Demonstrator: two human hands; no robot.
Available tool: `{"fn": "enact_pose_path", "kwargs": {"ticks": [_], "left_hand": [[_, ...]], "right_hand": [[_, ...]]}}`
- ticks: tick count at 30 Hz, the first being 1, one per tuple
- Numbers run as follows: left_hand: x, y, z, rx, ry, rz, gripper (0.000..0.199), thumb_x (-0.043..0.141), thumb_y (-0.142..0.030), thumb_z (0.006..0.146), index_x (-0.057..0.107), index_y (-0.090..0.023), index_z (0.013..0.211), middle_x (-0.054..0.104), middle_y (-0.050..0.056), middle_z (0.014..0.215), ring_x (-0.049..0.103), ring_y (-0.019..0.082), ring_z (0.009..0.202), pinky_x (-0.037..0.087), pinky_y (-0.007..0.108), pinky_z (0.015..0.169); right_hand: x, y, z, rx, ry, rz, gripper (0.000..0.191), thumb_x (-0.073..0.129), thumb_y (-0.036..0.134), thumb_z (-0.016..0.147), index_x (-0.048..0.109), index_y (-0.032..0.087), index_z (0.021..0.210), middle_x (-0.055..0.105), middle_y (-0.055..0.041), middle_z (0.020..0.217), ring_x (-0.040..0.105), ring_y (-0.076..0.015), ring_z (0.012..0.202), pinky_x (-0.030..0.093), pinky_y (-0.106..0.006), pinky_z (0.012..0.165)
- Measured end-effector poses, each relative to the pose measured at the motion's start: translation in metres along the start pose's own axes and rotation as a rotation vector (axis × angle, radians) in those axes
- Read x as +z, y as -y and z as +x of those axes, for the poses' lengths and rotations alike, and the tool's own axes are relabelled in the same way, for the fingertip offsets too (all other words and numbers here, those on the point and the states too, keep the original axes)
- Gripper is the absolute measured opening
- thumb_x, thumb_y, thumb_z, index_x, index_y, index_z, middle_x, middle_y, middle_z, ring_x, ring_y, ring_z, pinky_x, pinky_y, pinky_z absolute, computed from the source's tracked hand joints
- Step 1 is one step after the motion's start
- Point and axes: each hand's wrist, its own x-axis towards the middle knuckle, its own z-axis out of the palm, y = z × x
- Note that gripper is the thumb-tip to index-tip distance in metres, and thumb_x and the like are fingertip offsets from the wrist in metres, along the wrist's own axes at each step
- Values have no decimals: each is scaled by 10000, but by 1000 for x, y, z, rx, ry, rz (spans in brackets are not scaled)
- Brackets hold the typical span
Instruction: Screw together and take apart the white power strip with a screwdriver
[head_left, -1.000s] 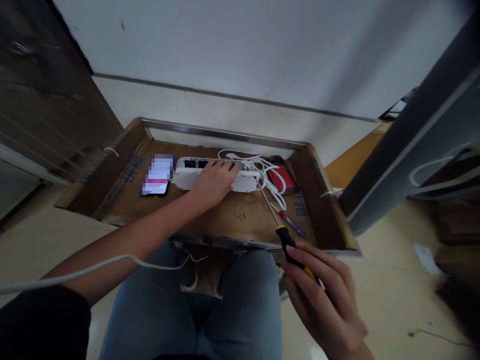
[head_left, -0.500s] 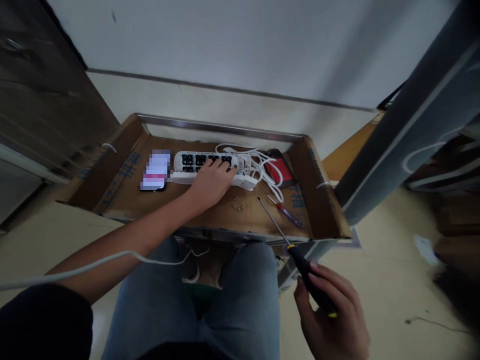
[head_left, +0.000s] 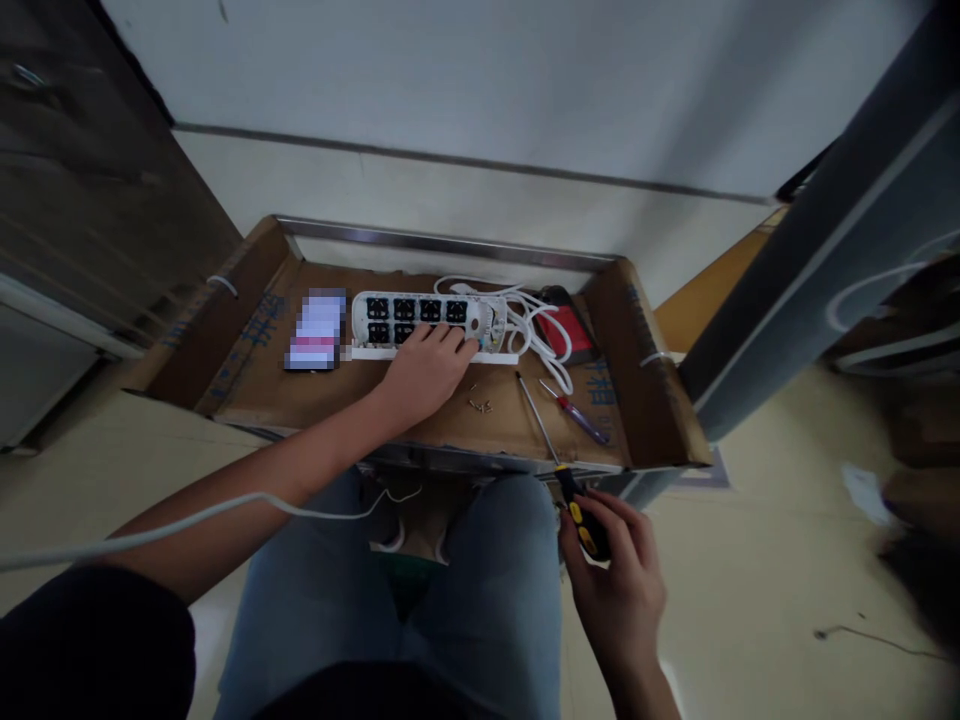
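Observation:
A white power strip (head_left: pixel 360 325) with several black sockets lies in the cardboard tray (head_left: pixel 255 400), its wiring end to the right. My left hand (head_left: pixel 429 375) grips its near edge, fingers over the sockets and wrapped onto the casing. Over the tray's near right edge, my right hand (head_left: pixel 616 560) is closed around the black and yellow handle of a long screwdriver (head_left: pixel 540 420), whose tip points up and left into the tray. Several small screws (head_left: pixel 480 406) lie just below the strip. A smaller screwdriver with a purple handle (head_left: pixel 583 420) rests at the right.
A phone (head_left: pixel 316 330) lies at the tray's left. Coiled white cable (head_left: pixel 559 370) and a red and black object (head_left: pixel 568 333) sit at the right. A white cord (head_left: pixel 217 512) crosses above my left forearm. A grey post (head_left: pixel 780 270) stands right of the tray.
My right hand has moved left and up with the screwdriver, its tip now slightly higher. The power strip has tilted, so more of its sockets show. My left hand stays on it.

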Motion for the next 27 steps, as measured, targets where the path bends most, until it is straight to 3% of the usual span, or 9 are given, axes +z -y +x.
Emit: {"fn": "enact_pose_path", "kwargs": {"ticks": [8,12,16,22,27], "left_hand": [[-15,10,2,-61,57,-114,280,563,-229,1021,653,-135,1269,722,146,1218,678,325,1162,490,448,975],[-25,36,-19,-119,108,-90,327,638,-316,1007,658,-140,1282,717,147,1258,677,345,1200,505,461,1002],[-25,64,-32,-170,231,-150,266,579,-400,1057,694,-187,1167,765,90,1186,735,279,1069,523,361,862],[-23,90,-17,-145,275,-248,293,560,-444,1059,687,-222,1201,794,66,1182,742,248,1060,473,295,791],[-23,111,-1,-147,279,-369,382,640,-467,1000,680,-268,1323,805,41,1131,723,227,932,412,273,760]], "right_hand": [[6,-22,12,86,137,-27,354,533,417,1015,665,127,1170,617,-88,1170,587,-77,1077,507,-213,929],[7,-36,18,137,214,-3,420,482,446,1009,658,113,1194,655,-84,1114,619,-81,982,486,-204,847],[10,-43,22,161,266,30,387,475,395,990,639,124,1213,680,-47,1061,622,-53,878,447,-173,763],[12,-40,24,178,274,29,412,459,399,968,640,129,1221,669,-63,1121,619,-75,962,457,-192,811],[12,-39,24,187,303,15,422,445,394,966,629,131,1240,655,-75,1161,609,-99,1019,472,-219,889]]}}
